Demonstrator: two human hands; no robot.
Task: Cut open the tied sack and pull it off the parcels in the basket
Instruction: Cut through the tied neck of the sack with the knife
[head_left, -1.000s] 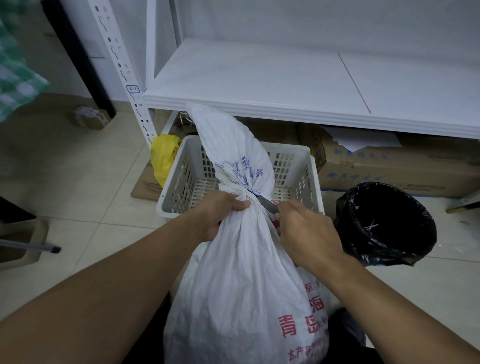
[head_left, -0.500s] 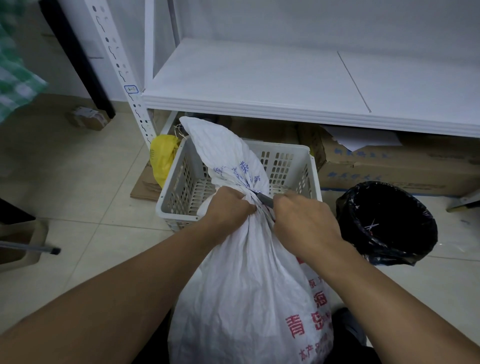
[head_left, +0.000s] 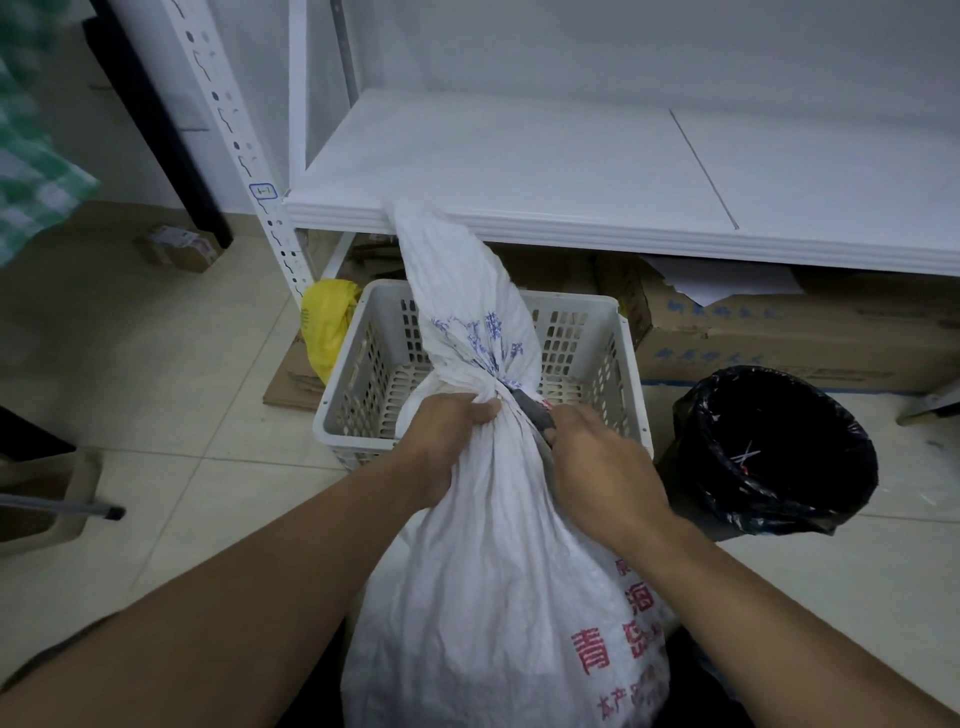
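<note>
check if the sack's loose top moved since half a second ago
Yes, upward: the sack's loose top had its tip just below the white shelf's front edge then; now it overlaps that edge.

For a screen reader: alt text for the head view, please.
The left hand grips the tied neck of a white sack while the right hand holds a grey cutter at the tie. Behind stand a white basket and a black bin.

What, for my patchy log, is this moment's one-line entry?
left hand grips sack neck | right hand holds cutter at tie | sack tied
</note>
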